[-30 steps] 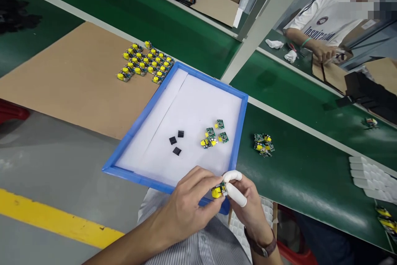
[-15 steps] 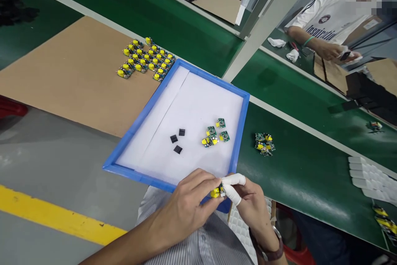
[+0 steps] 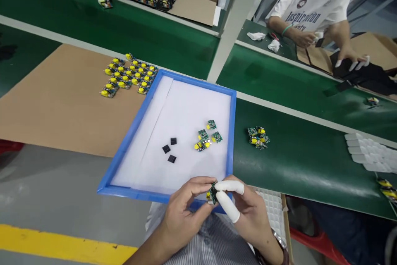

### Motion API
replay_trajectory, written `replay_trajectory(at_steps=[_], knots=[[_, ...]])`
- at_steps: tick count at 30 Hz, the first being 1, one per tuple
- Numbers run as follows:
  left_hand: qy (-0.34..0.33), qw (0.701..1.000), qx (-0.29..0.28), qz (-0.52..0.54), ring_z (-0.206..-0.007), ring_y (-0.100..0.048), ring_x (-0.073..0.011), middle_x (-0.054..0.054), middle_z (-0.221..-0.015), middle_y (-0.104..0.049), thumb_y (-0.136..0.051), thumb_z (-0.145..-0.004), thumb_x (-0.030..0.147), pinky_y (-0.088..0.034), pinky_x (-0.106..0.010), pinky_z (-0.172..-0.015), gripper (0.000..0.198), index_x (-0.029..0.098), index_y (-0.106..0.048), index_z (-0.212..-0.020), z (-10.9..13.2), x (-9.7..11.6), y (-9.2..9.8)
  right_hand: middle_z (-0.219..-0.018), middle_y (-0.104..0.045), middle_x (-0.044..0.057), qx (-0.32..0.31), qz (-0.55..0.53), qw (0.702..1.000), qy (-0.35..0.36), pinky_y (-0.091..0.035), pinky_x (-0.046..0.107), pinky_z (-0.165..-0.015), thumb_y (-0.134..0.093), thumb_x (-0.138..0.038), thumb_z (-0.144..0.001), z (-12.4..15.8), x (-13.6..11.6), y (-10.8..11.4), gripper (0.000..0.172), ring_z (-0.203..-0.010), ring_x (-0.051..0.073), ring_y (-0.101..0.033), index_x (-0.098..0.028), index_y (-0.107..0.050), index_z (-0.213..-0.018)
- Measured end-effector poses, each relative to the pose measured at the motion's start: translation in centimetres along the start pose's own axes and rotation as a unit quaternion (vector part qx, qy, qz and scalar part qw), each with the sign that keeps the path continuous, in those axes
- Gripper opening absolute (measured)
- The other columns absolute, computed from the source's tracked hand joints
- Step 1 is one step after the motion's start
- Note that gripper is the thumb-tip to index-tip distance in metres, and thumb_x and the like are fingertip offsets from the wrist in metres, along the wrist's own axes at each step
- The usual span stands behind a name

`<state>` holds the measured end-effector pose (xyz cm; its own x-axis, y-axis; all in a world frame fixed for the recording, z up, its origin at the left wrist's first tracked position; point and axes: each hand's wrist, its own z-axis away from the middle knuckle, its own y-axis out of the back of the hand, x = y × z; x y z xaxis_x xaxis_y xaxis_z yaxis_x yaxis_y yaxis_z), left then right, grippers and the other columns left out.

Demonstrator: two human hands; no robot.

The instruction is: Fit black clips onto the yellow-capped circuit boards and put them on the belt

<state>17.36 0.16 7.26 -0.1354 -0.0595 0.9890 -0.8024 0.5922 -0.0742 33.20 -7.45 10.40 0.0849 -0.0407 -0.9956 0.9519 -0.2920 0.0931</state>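
Over the near edge of a blue-rimmed tray, my left hand grips a small green circuit board with a yellow component. My right hand, with white finger cots on thumb and forefinger, pinches the same board from the right. Its fingertips partly hide the board's edge. On the tray's white liner lie several similar circuit boards with yellow parts. Left of them are three small black pieces, apart from each other.
Rows of circuit boards stand on brown cardboard to the left. Another cluster of boards sits on the green bench at right, near white moulded trays. A co-worker's hand is across the bench, beyond a pale post.
The view has shifted. The board in my hands has turned, so its green face now shows more and its yellow part less. The co-worker's hands have moved apart.
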Motion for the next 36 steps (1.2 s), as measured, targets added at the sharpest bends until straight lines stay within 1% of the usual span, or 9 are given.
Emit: replay_trajectory(at_steps=[6,13,17,21,25,28,31,33,36], knots=[[0.051,0.998,0.000,0.045,-0.113,-0.072,-0.0214,-0.007,-0.123,-0.072,-0.069,-0.087,0.004,-0.062,-0.035,-0.094,0.037,0.028,-0.067,-0.115,0.7,-0.1,-0.4,-0.089,-0.062,0.001,0.000,0.145,0.987,0.075,-0.048,0.029,-0.070,-0.057,-0.005,-0.094,0.3,-0.9,-0.3,0.029,-0.078,0.016,-0.061,-0.025,-0.064,-0.114],[0.088,0.995,0.001,0.039,-0.109,-0.073,-0.0214,-0.009,-0.117,-0.074,-0.071,-0.088,0.009,-0.062,-0.032,-0.092,0.026,0.022,-0.069,-0.110,0.6,0.5,-0.8,-0.089,-0.062,0.003,-0.010,0.216,0.972,0.094,-0.047,0.030,-0.070,-0.054,-0.003,-0.093,0.4,-1.7,-0.3,0.029,-0.079,0.017,-0.059,-0.022,-0.061,-0.113],[0.079,0.996,-0.007,0.045,-0.108,-0.073,-0.0215,-0.010,-0.118,-0.073,-0.070,-0.088,0.009,-0.063,-0.033,-0.092,0.028,0.022,-0.068,-0.114,0.5,0.7,-0.9,-0.088,-0.062,0.003,-0.015,0.225,0.972,0.073,-0.046,0.030,-0.070,-0.054,-0.004,-0.093,0.5,-1.8,-0.2,0.023,-0.077,0.018,-0.060,-0.023,-0.059,-0.107],[0.063,0.996,-0.017,0.055,-0.112,-0.071,-0.0204,-0.008,-0.121,-0.072,-0.068,-0.089,0.007,-0.062,-0.033,-0.093,0.034,0.026,-0.066,-0.118,0.6,0.6,-0.8,-0.083,-0.060,0.000,-0.004,0.184,0.982,0.040,-0.046,0.028,-0.068,-0.054,-0.008,-0.095,0.4,-1.5,-0.1,0.016,-0.072,0.016,-0.059,-0.024,-0.057,-0.098],[0.064,0.996,-0.027,0.056,-0.114,-0.070,-0.0197,-0.006,-0.123,-0.071,-0.066,-0.091,0.006,-0.061,-0.032,-0.095,0.038,0.029,-0.064,-0.120,0.7,0.6,-0.7,-0.084,-0.061,0.000,0.007,0.181,0.983,0.036,-0.045,0.027,-0.066,-0.054,-0.011,-0.096,0.4,-1.1,-0.2,0.013,-0.070,0.014,-0.058,-0.024,-0.055,-0.096],[0.076,0.995,-0.029,0.051,-0.114,-0.070,-0.0199,-0.007,-0.125,-0.070,-0.064,-0.092,0.007,-0.061,-0.032,-0.094,0.037,0.029,-0.063,-0.121,0.8,0.6,-0.8,-0.084,-0.060,0.000,0.002,0.225,0.973,0.041,-0.045,0.027,-0.067,-0.053,-0.011,-0.096,0.7,-1.1,-0.3,0.013,-0.071,0.015,-0.059,-0.023,-0.055,-0.098],[0.079,0.996,-0.038,0.020,-0.117,-0.068,-0.0216,-0.009,-0.129,-0.068,-0.061,-0.094,0.007,-0.061,-0.035,-0.096,0.037,0.028,-0.062,-0.125,1.0,0.4,-0.8,-0.089,-0.062,0.004,-0.005,0.303,0.951,0.065,-0.046,0.031,-0.068,-0.052,-0.010,-0.096,1.0,-1.6,-0.5,0.016,-0.075,0.018,-0.060,-0.022,-0.055,-0.106],[0.061,0.997,-0.044,-0.023,-0.120,-0.067,-0.0227,-0.011,-0.131,-0.067,-0.059,-0.094,0.006,-0.061,-0.038,-0.097,0.040,0.027,-0.060,-0.128,1.2,0.2,-0.7,-0.090,-0.063,0.005,-0.014,0.323,0.943,0.078,-0.046,0.033,-0.069,-0.051,-0.009,-0.096,1.1,-2.1,-0.5,0.020,-0.077,0.020,-0.060,-0.022,-0.055,-0.111],[0.013,0.995,-0.045,-0.087,-0.120,-0.066,-0.0234,-0.012,-0.131,-0.067,-0.059,-0.092,0.004,-0.060,-0.039,-0.099,0.044,0.025,-0.057,-0.131,1.4,0.1,-0.5,-0.092,-0.063,0.006,-0.036,0.311,0.946,0.083,-0.047,0.033,-0.069,-0.050,-0.006,-0.095,1.0,-2.4,-0.2,0.027,-0.080,0.021,-0.059,-0.023,-0.056,-0.115]])
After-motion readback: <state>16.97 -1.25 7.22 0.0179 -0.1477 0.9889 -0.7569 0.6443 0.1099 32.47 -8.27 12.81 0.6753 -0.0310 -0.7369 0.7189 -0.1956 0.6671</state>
